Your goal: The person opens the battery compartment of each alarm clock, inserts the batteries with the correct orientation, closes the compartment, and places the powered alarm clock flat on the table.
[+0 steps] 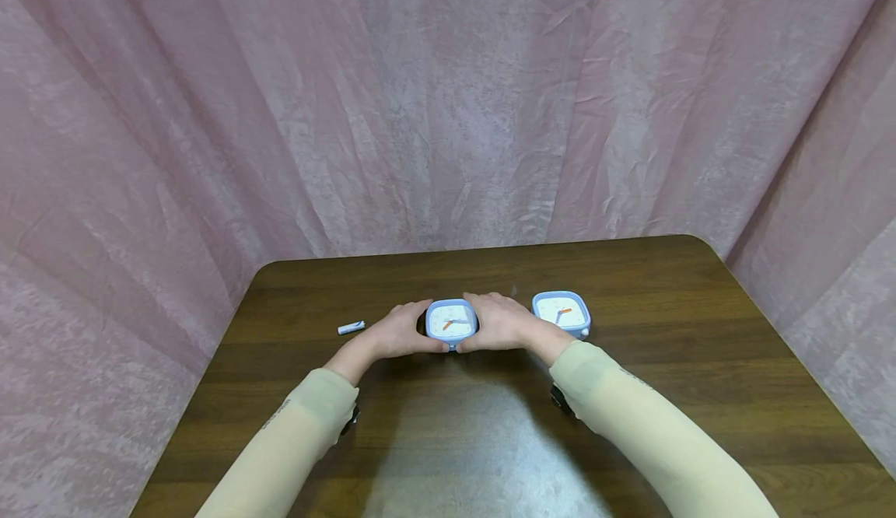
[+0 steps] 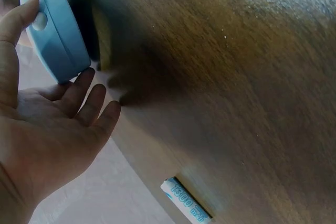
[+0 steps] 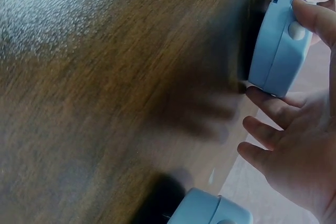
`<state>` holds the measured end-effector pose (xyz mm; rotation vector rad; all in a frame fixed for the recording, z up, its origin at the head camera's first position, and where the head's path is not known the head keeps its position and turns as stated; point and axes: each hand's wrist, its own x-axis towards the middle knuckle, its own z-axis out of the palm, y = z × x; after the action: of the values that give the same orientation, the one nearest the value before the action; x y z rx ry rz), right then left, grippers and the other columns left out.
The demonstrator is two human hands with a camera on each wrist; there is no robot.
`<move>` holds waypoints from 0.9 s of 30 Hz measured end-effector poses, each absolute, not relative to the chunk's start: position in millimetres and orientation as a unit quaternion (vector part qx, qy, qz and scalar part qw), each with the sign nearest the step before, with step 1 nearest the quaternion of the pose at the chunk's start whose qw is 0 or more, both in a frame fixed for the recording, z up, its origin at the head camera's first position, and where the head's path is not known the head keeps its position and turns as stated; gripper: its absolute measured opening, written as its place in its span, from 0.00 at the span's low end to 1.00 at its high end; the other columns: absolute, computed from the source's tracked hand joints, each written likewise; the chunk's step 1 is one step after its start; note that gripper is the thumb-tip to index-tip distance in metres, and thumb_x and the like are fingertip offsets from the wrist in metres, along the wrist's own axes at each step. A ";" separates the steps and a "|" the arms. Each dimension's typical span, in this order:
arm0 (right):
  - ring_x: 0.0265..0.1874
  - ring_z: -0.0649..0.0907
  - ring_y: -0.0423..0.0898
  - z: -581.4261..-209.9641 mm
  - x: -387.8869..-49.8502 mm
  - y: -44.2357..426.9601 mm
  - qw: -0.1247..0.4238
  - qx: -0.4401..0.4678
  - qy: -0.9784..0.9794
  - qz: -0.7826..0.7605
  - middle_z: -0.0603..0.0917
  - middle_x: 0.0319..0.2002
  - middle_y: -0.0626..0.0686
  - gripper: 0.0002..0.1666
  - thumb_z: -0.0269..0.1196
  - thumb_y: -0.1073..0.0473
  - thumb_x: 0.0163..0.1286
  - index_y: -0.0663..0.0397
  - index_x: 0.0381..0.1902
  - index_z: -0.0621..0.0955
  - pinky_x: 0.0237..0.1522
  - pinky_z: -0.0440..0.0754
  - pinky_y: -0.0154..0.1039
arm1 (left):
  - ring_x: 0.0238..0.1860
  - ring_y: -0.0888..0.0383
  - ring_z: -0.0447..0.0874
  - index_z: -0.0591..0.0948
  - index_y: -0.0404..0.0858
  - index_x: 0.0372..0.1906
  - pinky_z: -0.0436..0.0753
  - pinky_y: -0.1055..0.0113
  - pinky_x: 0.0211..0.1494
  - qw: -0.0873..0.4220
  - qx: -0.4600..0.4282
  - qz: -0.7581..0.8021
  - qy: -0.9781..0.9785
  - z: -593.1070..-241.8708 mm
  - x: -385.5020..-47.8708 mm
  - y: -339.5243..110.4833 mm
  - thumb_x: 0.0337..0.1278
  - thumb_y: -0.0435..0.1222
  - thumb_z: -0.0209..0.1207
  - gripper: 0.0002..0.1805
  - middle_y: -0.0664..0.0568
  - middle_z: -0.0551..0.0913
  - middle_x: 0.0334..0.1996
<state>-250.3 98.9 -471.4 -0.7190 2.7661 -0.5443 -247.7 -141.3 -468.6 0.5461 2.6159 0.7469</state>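
Observation:
A small blue clock with a white face (image 1: pixel 451 321) is held upright between both hands at the middle of the table. My left hand (image 1: pixel 402 331) grips its left side, thumb at the lower front edge and fingers behind. On the other side my right hand (image 1: pixel 500 322) grips it the same way. The left wrist view shows the blue casing (image 2: pixel 60 35) with the left thumb near a round white knob. In the right wrist view the casing (image 3: pixel 278 45) lies between the right thumb and fingers, the other fingers spread.
A second blue clock (image 1: pixel 561 312) stands just right of the right hand, partly behind the wrist. Left of the left hand lies a white battery (image 1: pixel 351 327), marked 1300 mAh. Pink curtains (image 1: pixel 448 113) hang behind the wooden table (image 1: pixel 448 425).

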 end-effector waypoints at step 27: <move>0.64 0.74 0.52 -473.6 -249.7 101.6 0.105 -0.238 0.938 -0.228 0.77 0.66 0.53 0.60 0.74 0.32 0.54 0.52 0.78 0.66 0.60 0.74 0.50 | 0.70 0.47 0.65 0.67 0.42 0.76 0.70 0.47 0.67 0.166 0.181 0.265 0.933 -468.2 -245.7 -142.5 0.49 0.61 0.73 0.53 0.49 0.74 0.67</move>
<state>-249.7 101.6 -473.6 -0.7009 2.7654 -0.6721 -245.7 -142.5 -468.2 0.5144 2.6560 0.7557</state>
